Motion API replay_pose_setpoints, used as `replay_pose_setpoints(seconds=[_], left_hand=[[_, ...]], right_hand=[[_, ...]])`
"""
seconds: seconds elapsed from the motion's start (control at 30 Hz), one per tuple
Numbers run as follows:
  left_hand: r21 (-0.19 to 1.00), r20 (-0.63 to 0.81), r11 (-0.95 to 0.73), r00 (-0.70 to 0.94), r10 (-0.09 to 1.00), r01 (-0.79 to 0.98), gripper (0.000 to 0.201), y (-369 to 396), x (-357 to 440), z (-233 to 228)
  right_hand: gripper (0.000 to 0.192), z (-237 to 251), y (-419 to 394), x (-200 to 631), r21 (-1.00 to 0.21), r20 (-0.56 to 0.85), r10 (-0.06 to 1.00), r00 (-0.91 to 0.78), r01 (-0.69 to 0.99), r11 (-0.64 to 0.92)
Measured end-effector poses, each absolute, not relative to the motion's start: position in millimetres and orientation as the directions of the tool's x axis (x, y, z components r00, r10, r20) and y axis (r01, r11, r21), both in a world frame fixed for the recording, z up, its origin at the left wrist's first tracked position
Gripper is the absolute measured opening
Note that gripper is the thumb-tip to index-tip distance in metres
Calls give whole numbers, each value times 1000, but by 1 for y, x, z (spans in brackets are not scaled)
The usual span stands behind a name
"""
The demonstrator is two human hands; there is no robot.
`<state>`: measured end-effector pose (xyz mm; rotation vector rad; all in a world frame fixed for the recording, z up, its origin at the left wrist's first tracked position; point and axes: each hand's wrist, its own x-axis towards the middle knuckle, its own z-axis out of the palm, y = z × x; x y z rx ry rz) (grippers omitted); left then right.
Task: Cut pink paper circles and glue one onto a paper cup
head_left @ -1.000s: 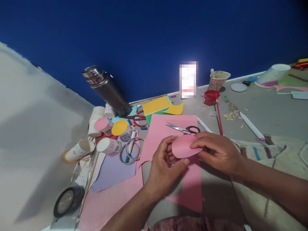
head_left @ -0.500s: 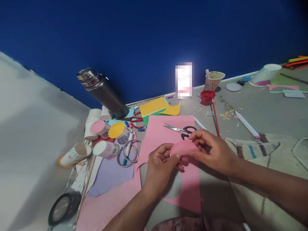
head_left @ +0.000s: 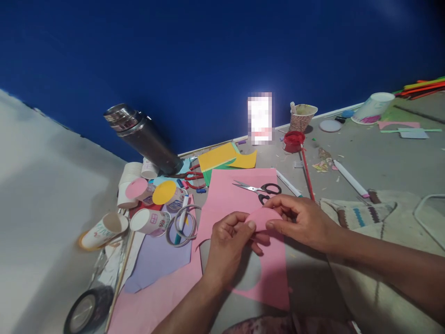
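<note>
- Pink paper disc sat pinched between both hands above the near middle of the desk, bowed upward rather than flat.
- Left hand was closed on the disc's left edge, thumb and fingers curled around it; right hand was closed on its right edge, thumb underneath.
- Squeezed any harder, the thin paper could probably have taken a crease or torn at a pinch point.
- A loosened grip on either side would likely have let the disc spring flat and drop onto the pink sheet below, where the same colour would make it hard to spot.
- Scissors lay on that sheet just beyond the right hand's knuckles, blades pointing left; a forward reach risked knocking them.
- Paper cups lay crowded towards the left edge, one on its side and free to roll.
</note>
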<state>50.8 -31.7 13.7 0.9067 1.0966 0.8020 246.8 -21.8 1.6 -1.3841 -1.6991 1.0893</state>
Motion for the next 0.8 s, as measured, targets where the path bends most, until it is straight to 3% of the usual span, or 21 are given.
replay_pose_setpoints(seconds=[0.33,0.8], left_hand=[[904,-419,428,227,879,13,27,-31,51,14],[926,-373,378,176,911,10,23,-32,53,19]], right_hand=[[27,3,-22,247,-916,-49,965,-259,396,59],[33,0,-19,251,-915,-100,932,-348,401,52]])
